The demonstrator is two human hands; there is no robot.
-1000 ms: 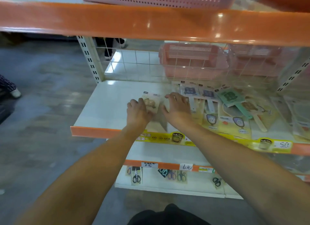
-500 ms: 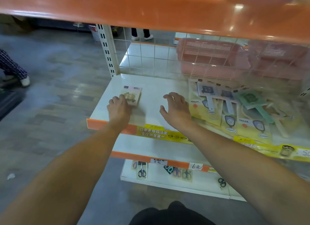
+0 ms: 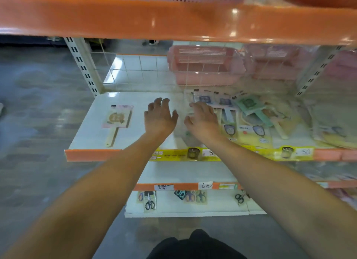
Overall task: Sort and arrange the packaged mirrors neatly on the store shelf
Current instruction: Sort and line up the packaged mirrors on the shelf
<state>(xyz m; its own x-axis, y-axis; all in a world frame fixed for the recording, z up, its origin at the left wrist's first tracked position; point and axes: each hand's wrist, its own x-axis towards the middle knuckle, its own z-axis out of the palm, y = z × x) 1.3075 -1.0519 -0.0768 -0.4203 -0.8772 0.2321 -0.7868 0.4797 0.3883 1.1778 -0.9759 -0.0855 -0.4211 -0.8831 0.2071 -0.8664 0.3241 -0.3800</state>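
A pink packaged hand mirror (image 3: 117, 119) with a cream handle lies alone on the left part of the white shelf (image 3: 92, 131). A loose pile of packaged mirrors (image 3: 249, 119), yellow, blue and green, covers the shelf's right part. My left hand (image 3: 159, 116) hovers over the shelf's middle with fingers spread, holding nothing. My right hand (image 3: 202, 118) reaches with relaxed fingers onto the pile's left edge, over a clear package that is blurred.
An orange upper shelf edge (image 3: 173, 21) hangs low overhead. Pink baskets (image 3: 204, 65) stand behind the wire back panel. Yellow price strips (image 3: 289, 152) line the shelf front. Packaged scissors (image 3: 149, 200) lie on the lower shelf. Grey floor lies to the left.
My left hand let go of the pink mirror at the shelf's left and moved right to the middle. My right hand shifted right onto the pile's edge.
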